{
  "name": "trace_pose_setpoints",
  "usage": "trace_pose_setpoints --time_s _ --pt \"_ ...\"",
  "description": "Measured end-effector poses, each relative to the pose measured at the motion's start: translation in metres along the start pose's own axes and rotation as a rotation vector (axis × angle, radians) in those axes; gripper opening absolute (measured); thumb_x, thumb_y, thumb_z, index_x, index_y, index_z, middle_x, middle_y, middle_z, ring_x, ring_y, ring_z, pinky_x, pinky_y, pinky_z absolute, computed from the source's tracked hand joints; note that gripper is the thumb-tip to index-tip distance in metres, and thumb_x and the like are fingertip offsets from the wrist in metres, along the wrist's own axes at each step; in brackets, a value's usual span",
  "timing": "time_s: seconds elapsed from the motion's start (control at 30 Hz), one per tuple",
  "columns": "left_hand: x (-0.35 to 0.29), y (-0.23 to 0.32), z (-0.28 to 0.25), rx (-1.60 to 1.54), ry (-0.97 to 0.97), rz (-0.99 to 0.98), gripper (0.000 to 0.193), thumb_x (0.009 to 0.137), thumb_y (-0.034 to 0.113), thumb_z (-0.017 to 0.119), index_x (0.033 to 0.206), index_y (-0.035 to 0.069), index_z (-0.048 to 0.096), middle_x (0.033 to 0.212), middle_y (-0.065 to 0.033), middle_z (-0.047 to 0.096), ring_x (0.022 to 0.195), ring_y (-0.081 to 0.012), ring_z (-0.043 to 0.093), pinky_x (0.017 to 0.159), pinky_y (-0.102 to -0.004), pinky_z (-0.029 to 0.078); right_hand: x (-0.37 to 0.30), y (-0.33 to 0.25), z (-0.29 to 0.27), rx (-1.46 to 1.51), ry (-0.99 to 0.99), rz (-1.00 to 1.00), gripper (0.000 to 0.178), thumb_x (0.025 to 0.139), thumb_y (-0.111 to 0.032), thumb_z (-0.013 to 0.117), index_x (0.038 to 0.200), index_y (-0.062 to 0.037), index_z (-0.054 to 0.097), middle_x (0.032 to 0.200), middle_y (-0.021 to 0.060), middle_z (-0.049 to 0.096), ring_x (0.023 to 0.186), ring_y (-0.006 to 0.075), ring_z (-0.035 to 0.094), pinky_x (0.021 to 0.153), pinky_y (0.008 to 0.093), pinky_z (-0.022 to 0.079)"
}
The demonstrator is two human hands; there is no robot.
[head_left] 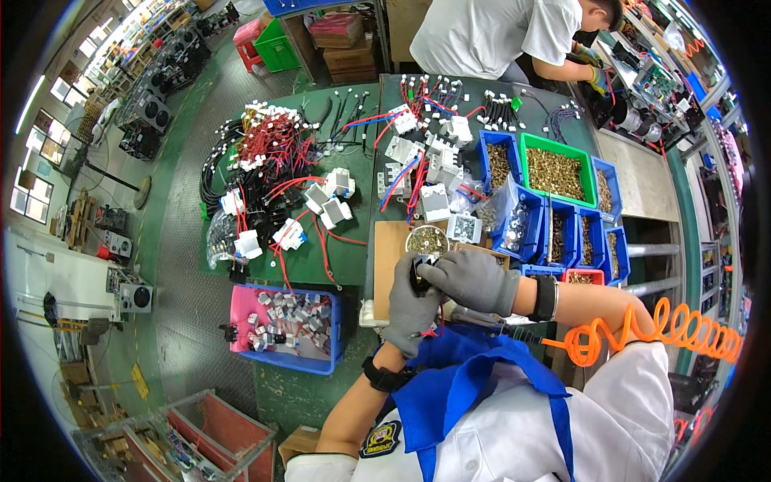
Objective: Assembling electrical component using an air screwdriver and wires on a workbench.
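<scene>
Both my gloved hands meet over a brown board (pixel 389 261) at the table's near edge. My left hand (pixel 410 309), in a grey glove, is closed around a small black part (pixel 418 275) whose exact kind I cannot make out. From the right, my right hand (pixel 479 281) reaches across with its fingers pressed together at the same part; whether a smaller piece sits between them is hidden. Just beyond my fingers is a round dish (pixel 427 239) of small brass pieces. Beside it stands a clear square box (pixel 464 228) of silvery pieces.
Blue bins (pixel 556 233) and a green bin (pixel 554 165) of brass parts fill the right. White blocks with wires (pixel 328 197) and a wire heap (pixel 273 153) lie left. A blue crate (pixel 341 333) sits lower left. An orange coiled hose (pixel 658 333) hangs right; a co-worker (pixel 482 40) stands behind.
</scene>
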State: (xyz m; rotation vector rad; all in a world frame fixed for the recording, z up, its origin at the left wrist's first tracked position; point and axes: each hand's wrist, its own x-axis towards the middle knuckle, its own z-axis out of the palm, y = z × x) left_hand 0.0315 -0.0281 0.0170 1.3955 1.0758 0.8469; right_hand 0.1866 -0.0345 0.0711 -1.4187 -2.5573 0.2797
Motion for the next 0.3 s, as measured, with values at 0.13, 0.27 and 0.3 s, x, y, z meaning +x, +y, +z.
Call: trace_pose_setpoints --time_s 0.13,0.27,0.3 --pt "0.0005 0.0059 0.0004 0.014 0.007 0.014 0.061 0.072 -0.004 0.062 0.128 0.005 0.040 0.109 -0.0147 0.056 0.096 -0.0220 0.060 0.081 -0.0323 0.052 0.0006 0.0099 0.0019 0.137 0.014 -0.002 0.027 0.076 -0.015 0.059 0.102 -0.0091 0.052 0.076 0.0091 0.059 0.071 0.0284 0.062 0.062 0.0413 0.048" --pt "0.0010 0.0094 -0.0038 -0.034 -0.062 -0.081 0.063 0.071 -0.001 0.064 0.128 0.008 0.041 0.111 -0.0152 0.056 0.097 -0.0246 0.061 0.083 -0.0333 0.051 -0.0007 0.0039 0.0043 0.110 0.092 0.002 0.029 0.076 -0.015 0.059 0.104 -0.0095 0.052 0.077 0.0089 0.060 0.073 0.0283 0.063 0.063 0.0413 0.049" --pt "0.0013 0.0098 -0.0043 -0.022 -0.046 -0.071 0.063 0.071 -0.001 0.064 0.128 0.008 0.041 0.111 -0.0152 0.056 0.097 -0.0246 0.061 0.083 -0.0333 0.051 -0.0020 0.0035 0.0027 0.068 -0.032 -0.007 0.034 0.075 -0.016 0.061 0.107 -0.0105 0.051 0.079 0.0098 0.061 0.075 0.0287 0.063 0.064 0.0412 0.050"
